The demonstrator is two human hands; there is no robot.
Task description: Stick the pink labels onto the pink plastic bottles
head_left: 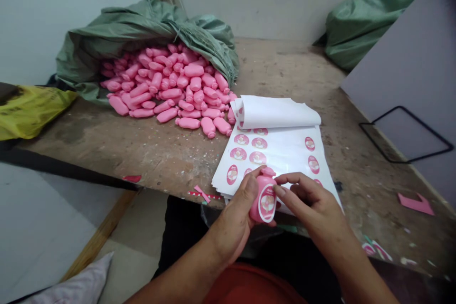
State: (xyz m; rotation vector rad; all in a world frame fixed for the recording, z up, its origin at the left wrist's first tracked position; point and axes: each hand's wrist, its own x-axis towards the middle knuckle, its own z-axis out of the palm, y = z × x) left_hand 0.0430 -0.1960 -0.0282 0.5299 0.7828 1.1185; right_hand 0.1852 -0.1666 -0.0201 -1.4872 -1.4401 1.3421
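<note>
— How was the grip?
— The left hand (237, 209) was closed around a pink bottle (265, 197), thumb across the front just under the cap, and held it upright. The right hand (309, 202) had bent fingers, with the index fingertip against the edge of the oval label (267, 204) on the bottle's face. I couldn't tell whether it pinched anything or only touched.
— And where was the bottle?
— In the air at the near edge of the wooden table (142, 147), just over the near edge of a stack of sticker sheets (285, 152). The top sheet (278, 111) was curled back on itself at the far end, and oval pink stickers showed in rows on the one below.
— What else lay about?
— A heap of unlabelled bottles (174, 88) spilled from an open green sack (142, 33) at the far left of the table, and touched the stack's far corner. A second green sack (359, 23) sat at the far right. A yellow bag (28, 109) lay at the left edge, and a grey board (409, 80) with a black wire frame (406, 135) leaned on the right. A pink scrap (415, 203) lay near it.
</note>
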